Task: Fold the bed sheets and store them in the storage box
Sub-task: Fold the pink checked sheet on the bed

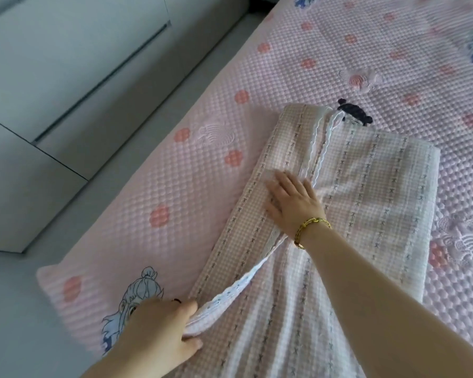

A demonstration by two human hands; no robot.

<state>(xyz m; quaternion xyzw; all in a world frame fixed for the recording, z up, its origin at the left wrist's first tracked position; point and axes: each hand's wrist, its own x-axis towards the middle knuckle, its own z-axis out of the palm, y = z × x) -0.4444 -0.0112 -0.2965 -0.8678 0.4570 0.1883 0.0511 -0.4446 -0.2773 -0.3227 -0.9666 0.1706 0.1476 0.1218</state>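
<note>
A pink checked bed sheet [366,192] with dark stitched stripes and a white scalloped edge lies partly folded on the bed. Its left part is turned over into a long narrow band running from near to far. My right hand [292,200], with a gold bracelet on the wrist, lies flat with spread fingers on that band and presses it down. My left hand [161,331] grips the near corner of the folded band, thumb on top of the white edge. No storage box is in view.
The sheet rests on a pink quilted bed cover [257,64] with flower and cartoon prints. The bed's left edge runs diagonally; beyond it is grey floor [8,309] and a pale cabinet [52,77] with a dark slot.
</note>
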